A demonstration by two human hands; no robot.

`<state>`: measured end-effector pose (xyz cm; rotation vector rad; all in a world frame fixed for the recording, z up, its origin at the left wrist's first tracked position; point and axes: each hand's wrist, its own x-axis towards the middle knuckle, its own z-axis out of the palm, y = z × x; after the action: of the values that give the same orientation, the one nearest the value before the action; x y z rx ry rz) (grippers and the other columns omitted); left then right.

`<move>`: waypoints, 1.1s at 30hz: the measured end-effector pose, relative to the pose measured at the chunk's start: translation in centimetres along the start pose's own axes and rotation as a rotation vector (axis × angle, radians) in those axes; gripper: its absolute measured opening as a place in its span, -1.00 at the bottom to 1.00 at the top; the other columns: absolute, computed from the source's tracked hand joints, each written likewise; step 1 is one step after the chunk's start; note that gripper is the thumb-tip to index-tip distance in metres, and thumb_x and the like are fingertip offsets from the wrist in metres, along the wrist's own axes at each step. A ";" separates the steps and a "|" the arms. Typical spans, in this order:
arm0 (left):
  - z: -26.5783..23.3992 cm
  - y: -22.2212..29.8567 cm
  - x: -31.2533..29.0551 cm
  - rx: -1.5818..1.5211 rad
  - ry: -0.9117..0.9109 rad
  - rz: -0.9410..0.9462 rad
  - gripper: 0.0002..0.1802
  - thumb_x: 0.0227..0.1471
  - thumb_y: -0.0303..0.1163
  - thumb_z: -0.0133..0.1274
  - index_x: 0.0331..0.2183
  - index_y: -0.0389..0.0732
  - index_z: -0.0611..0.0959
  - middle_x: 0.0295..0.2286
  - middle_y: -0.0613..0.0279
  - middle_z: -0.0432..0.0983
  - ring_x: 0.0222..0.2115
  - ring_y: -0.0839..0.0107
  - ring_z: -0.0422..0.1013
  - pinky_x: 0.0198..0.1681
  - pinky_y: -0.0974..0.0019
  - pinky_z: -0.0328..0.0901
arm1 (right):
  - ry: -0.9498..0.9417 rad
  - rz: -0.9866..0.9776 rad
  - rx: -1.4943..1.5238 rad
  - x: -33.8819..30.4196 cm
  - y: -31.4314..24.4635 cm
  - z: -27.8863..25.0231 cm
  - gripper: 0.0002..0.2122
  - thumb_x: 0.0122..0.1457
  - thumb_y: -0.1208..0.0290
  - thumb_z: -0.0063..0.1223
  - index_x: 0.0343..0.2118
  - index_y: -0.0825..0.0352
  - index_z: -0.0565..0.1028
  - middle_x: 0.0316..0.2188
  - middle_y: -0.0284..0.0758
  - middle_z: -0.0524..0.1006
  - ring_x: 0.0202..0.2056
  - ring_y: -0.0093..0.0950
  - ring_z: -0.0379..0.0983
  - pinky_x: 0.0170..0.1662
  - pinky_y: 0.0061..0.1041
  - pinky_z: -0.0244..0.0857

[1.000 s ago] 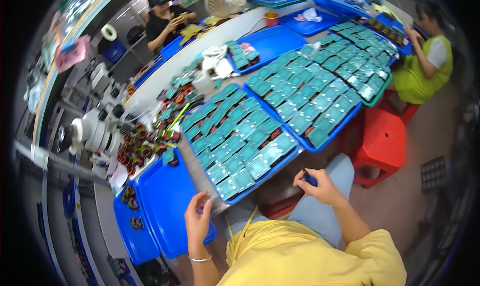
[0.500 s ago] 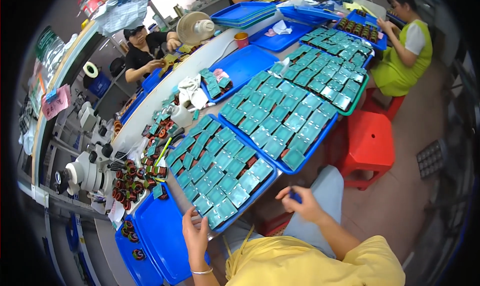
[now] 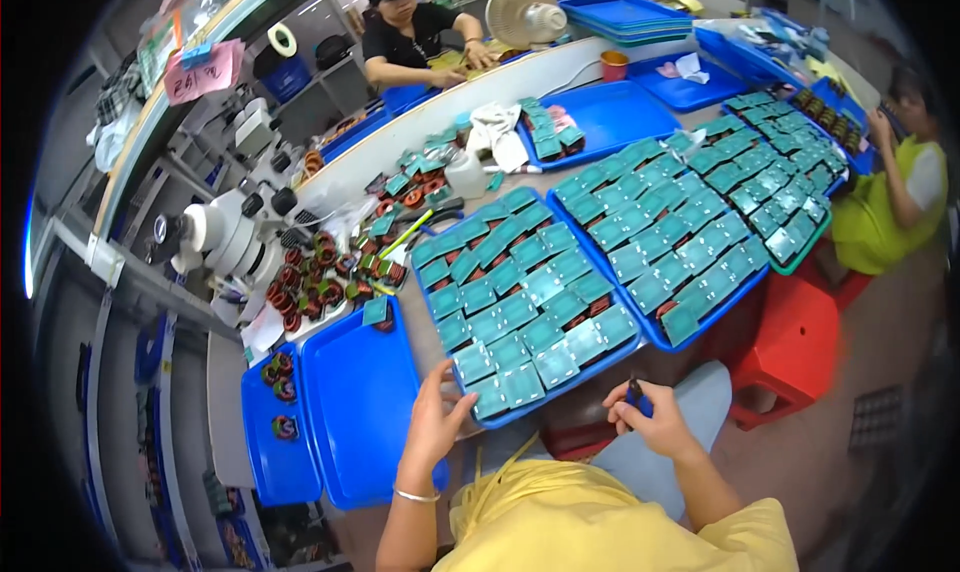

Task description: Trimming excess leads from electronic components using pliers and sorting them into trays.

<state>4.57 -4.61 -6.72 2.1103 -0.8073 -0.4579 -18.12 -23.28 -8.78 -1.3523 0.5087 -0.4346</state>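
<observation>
Left hand (image 3: 437, 419) at 7 o'clock, fingers spread apart, fingertips touching the near corner of the blue tray (image 3: 432, 237). The tray sits at frame centre on the bench (image 3: 422, 337) and is packed with teal-green cards (image 3: 520, 307) in rows; red-brown parts peek between some cards, kind hard to make out. Thin bracelet (image 3: 415, 495) on the left wrist.

Right hand (image 3: 655, 422) at 5 o'clock, off the bench edge over the lap, fingers closed around a small dark-blue tool (image 3: 636, 393). Only its top shows; the rest is hidden in the fist, type unclear.

Second blue tray (image 3: 745, 282) of the same cards at 2 o'clock, just beside the first. Empty blue trays (image 3: 355, 412) at 8 o'clock, the outer one carrying a few wound coils (image 3: 280, 397); its far end is cut by the fisheye rim. More coils (image 3: 310, 287) heaped at 9 o'clock beside a white microscope (image 3: 225, 237). White bottle (image 3: 465, 175) and white cloth (image 3: 493, 132) at 12 o'clock, partly hidden behind loose cards.

Person in black (image 3: 405, 37) at 12 o'clock behind the bench, hands partly hidden. Person in yellow-green (image 3: 890, 207) at 3 o'clock, blurred near the rim. Red stool (image 3: 790, 347) at 4 o'clock. Own yellow shirt (image 3: 580, 522) fills the bottom, covering the lap.
</observation>
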 end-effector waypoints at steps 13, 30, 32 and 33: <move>0.9 -0.4 -1.0 0.069 0.047 -0.016 -0.40 -0.21 -0.51 0.16 -0.06 -0.29 0.34 -0.26 0.06 0.40 -0.43 0.41 0.41 -0.37 0.39 0.33 | 0.307 -1.023 -0.875 15.6 -23.9 -4.8 -0.90 -0.02 0.51 0.01 -0.44 0.41 0.43 -0.57 -0.29 0.43 -0.51 -0.55 0.37 -0.44 -0.58 0.22; -0.3 0.5 -8.2 0.036 0.368 0.019 -0.64 -0.08 -0.39 0.03 -0.19 -0.32 0.46 -0.36 -0.10 0.42 -0.41 0.07 0.37 -0.26 0.23 0.26 | 0.549 -1.344 -1.035 39.5 -43.3 6.5 -0.88 -0.07 0.52 -0.08 -0.45 0.40 0.44 -0.49 -0.06 0.45 -0.36 -0.13 0.40 -0.29 -0.27 0.26; -1.1 0.0 -9.0 0.165 0.368 0.075 -0.64 -0.08 -0.34 0.03 -0.19 -0.27 0.46 -0.28 -0.04 0.40 -0.26 0.05 0.34 -0.20 0.22 0.26 | 0.460 -1.554 -0.955 38.0 -40.5 6.8 -0.86 -0.10 0.58 -0.15 -0.46 0.41 0.44 -0.50 -0.06 0.46 -0.41 -0.17 0.41 -0.33 -0.29 0.25; -1.0 1.5 -8.1 0.152 0.390 0.175 -0.70 -0.06 -0.39 0.00 -0.22 -0.27 0.49 -0.29 -0.02 0.41 -0.27 0.07 0.34 -0.21 0.24 0.26 | 0.431 -1.412 -0.991 37.5 -40.2 3.4 -0.86 -0.11 0.60 -0.13 -0.44 0.40 0.44 -0.50 -0.08 0.46 -0.43 -0.21 0.41 -0.34 -0.34 0.25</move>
<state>-1.34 0.84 -4.57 2.1479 -0.8050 0.1119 14.24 -48.69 27.78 -2.4912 -0.0319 -1.8185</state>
